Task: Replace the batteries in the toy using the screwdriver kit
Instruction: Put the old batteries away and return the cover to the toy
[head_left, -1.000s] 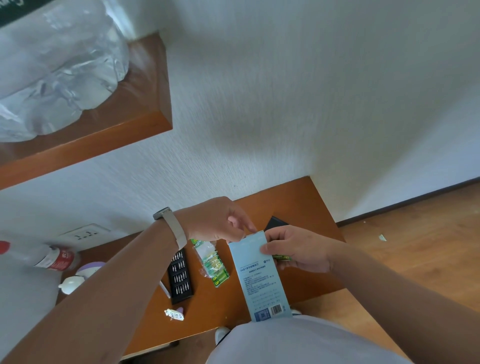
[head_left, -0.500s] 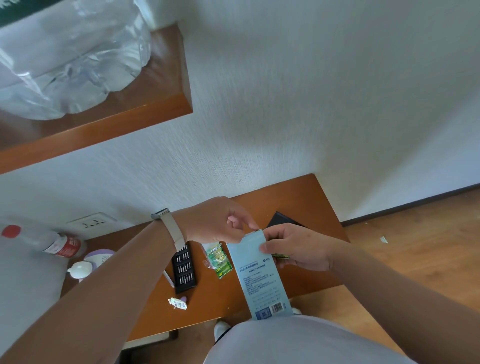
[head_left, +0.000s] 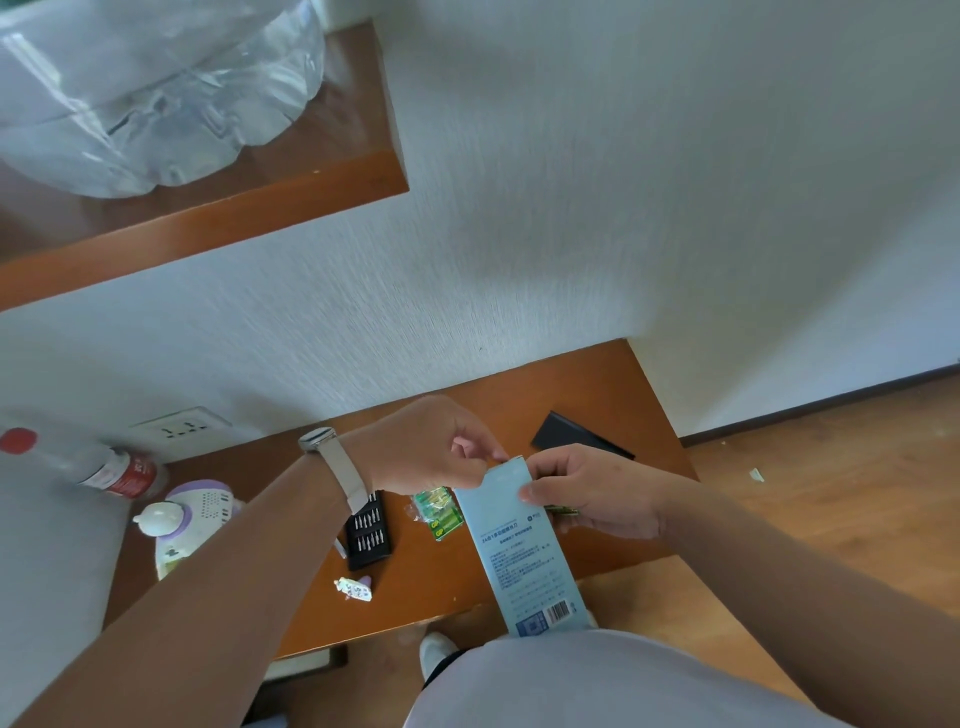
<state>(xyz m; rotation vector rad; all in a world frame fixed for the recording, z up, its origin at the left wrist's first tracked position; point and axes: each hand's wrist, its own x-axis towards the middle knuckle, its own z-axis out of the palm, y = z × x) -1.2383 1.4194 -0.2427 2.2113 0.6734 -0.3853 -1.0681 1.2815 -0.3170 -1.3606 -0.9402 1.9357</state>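
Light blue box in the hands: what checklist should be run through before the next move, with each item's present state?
1. Grip on the light blue box: ok. The right hand holds its upper part and the left hand pinches its top end.
2. Top end of the box opened: cannot tell, the fingers cover it.
3. The bit tray laid out on the table: ok, partly behind the left wrist.
4. The battery pack at hand: ok, on the table between tray and box.
5. The toy on the table: ok. Its battery compartment: cannot tell.
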